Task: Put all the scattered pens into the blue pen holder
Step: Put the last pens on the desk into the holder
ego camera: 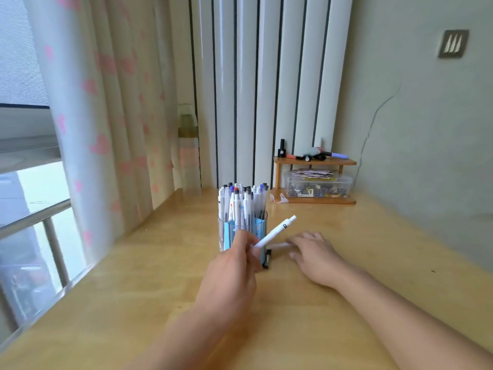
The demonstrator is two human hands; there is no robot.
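Note:
The blue pen holder (241,231), clear-walled and packed with several upright pens, stands at the middle of the wooden desk (133,289). Just in front of it my left hand (234,265) grips a white pen (277,232), tilted up to the right with its tip beside the holder. My right hand (312,252) lies on the desk to the right, its fingers on a second white pen (278,246) that rests flat. A dark pen (267,259) lies on the desk between my hands, partly hidden by the left one.
A small wooden corner shelf (314,162) at the back right carries markers and a little bottle, with a clear plastic box (317,186) of small items beneath. A curtain (106,129) and window railing line the left edge. The wall runs along the right.

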